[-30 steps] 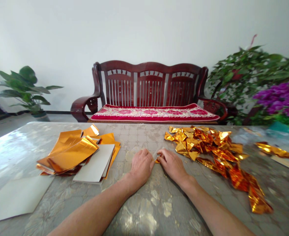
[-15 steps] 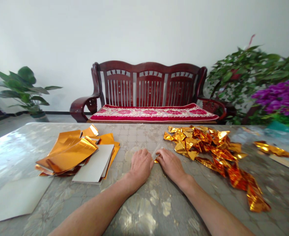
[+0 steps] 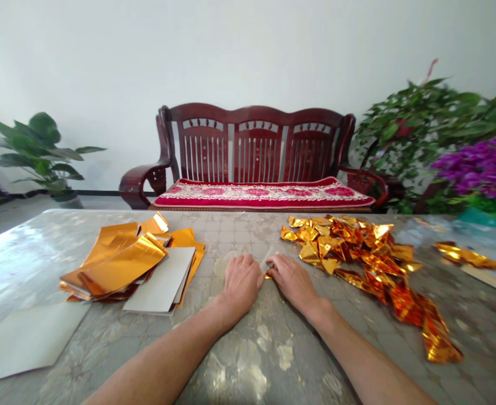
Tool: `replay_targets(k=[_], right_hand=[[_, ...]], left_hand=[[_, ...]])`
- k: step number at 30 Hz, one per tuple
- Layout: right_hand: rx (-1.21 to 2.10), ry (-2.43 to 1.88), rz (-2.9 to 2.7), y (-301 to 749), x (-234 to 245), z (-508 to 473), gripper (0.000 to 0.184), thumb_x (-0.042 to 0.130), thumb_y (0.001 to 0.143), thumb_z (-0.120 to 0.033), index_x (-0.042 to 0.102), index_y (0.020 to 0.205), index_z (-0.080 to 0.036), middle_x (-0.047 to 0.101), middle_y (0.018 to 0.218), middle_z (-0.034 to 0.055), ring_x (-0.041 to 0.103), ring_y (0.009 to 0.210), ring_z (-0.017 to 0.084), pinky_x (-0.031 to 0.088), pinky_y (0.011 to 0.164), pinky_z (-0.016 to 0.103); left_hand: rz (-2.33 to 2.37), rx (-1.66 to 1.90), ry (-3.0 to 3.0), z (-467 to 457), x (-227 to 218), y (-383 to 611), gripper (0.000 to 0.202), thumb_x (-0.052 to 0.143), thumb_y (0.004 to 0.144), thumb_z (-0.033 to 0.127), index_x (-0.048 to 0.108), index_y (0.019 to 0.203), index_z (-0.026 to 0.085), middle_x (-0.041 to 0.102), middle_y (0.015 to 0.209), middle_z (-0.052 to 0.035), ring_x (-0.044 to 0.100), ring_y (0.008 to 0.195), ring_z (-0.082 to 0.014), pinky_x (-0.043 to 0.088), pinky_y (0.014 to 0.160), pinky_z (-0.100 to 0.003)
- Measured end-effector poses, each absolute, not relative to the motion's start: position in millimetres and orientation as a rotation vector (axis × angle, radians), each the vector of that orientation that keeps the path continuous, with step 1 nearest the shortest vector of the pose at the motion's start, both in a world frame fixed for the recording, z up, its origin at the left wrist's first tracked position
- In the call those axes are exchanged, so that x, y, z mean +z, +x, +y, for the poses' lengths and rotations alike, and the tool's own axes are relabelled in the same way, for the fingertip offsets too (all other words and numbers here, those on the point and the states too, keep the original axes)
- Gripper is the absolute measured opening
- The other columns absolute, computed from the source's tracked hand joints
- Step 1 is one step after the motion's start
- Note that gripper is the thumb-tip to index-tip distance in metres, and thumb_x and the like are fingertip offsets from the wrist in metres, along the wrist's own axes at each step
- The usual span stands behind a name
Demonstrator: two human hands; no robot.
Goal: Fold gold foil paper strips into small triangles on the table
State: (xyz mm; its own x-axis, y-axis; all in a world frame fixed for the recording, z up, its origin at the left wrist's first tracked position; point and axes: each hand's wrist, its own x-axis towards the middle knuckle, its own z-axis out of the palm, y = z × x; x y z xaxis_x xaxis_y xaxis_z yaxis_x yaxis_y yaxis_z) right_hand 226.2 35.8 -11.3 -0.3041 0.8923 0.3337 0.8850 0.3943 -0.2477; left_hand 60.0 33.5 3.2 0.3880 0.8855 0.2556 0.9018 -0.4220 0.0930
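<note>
My left hand [image 3: 242, 279] and my right hand [image 3: 291, 280] rest side by side on the grey marbled table [image 3: 248, 354], fingers curled down over a small piece of gold foil paper [image 3: 267, 265]. Only a grey sliver and a gold edge of that paper show between the two hands. A stack of flat gold and grey foil sheets [image 3: 132, 264] lies to the left of my left hand. A pile of folded gold foil pieces [image 3: 357, 247] lies to the right of my right hand.
A single grey sheet [image 3: 24, 340] lies at the table's near left. Another gold piece [image 3: 469, 256] sits at the far right. Behind the table stand a dark wooden bench with a red cushion [image 3: 258, 194], a potted plant [image 3: 41, 152] and purple flowers [image 3: 479, 169].
Both hands have stayed pressed on the small foil piece, shifting only slightly. The view has drifted a little.
</note>
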Motion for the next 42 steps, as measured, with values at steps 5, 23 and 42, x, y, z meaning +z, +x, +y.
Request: replay_targets(k=[5, 23, 42], right_hand=[[0.002, -1.541, -2.254, 225.7, -11.2, 35.3, 0.018, 0.051, 0.094, -0.017, 0.059, 0.109, -0.021, 0.066, 0.101, 0.0065, 0.062, 0.096, 0.021, 0.045, 0.082, 0.030], [0.006, -1.569, -2.256, 225.6, -10.4, 35.7, 0.021, 0.051, 0.093, -0.018, 0.060, 0.111, -0.022, 0.066, 0.103, 0.0068, 0.061, 0.100, 0.021, 0.043, 0.083, 0.030], [-0.025, -1.658, -2.220, 227.2, -9.3, 38.4, 0.017, 0.050, 0.094, -0.023, 0.060, 0.107, -0.020, 0.067, 0.101, 0.0075, 0.062, 0.093, 0.022, 0.042, 0.078, 0.031]], left_hand=[[-1.647, -0.424, -2.558, 34.7, 0.5, 60.2, 0.022, 0.052, 0.092, 0.028, 0.070, 0.087, 0.016, 0.066, 0.094, -0.0088, 0.059, 0.093, -0.0245, 0.040, 0.078, -0.038], [-1.651, -0.313, -2.579, 32.6, 6.4, 61.9, 0.023, 0.049, 0.095, 0.028, 0.068, 0.094, 0.015, 0.065, 0.098, -0.0111, 0.057, 0.096, -0.0257, 0.040, 0.081, -0.039], [-1.294, -0.367, -2.768, 27.0, -1.4, 59.4, 0.017, 0.049, 0.096, 0.022, 0.065, 0.103, 0.023, 0.064, 0.099, -0.0050, 0.053, 0.096, -0.0219, 0.041, 0.084, -0.035]])
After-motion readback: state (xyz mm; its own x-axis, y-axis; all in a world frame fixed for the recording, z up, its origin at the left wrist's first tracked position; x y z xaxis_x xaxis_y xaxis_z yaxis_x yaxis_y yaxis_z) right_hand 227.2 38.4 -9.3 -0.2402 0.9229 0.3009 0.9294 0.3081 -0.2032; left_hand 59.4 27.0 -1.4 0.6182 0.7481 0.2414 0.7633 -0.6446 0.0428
